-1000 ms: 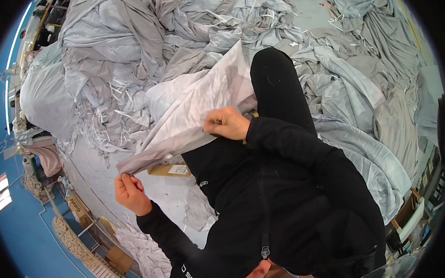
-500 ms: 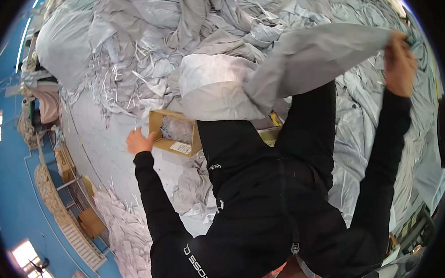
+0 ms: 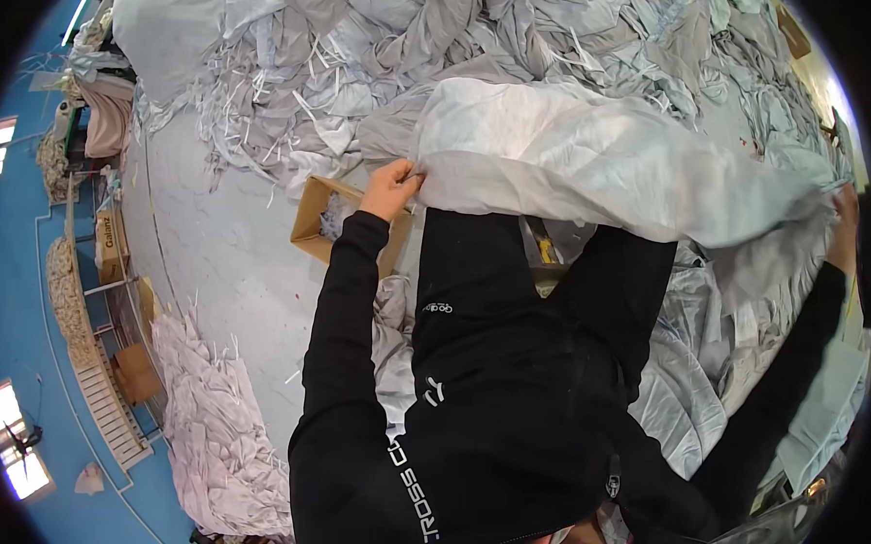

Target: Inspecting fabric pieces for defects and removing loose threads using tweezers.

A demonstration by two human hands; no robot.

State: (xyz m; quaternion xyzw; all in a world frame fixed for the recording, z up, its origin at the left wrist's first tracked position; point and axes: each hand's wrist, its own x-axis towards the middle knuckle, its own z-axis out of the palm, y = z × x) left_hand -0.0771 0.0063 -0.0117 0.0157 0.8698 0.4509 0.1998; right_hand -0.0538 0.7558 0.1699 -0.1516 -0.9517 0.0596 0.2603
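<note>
A long pale grey piece of fabric (image 3: 586,158) stretches across my knees from side to side. Its left end is pinched between the thumb and fingers of my left hand (image 3: 391,189), just above a cardboard box. Far out to the right, my right hand (image 3: 845,230) grips the other end, its fingers partly hidden at the dark rim. The open cardboard box (image 3: 309,219) stands beside my left knee, with something clear and crumpled inside. A yellow-handled tool (image 3: 547,251) shows between my legs, below the fabric.
Heaped grey fabric (image 3: 348,42) with loose white strips fills the far side. A pinkish-grey fabric pile (image 3: 214,427) lies at the lower left. Along the blue wall (image 3: 29,319) stand a white rack (image 3: 111,403) and some cartons (image 3: 135,373). More cloth (image 3: 688,378) lies to my right.
My left hand has moved from beside the box up to the fabric and taken hold of its edge. The right hand has swung outward and lower, drawing the fabric out over my knees.
</note>
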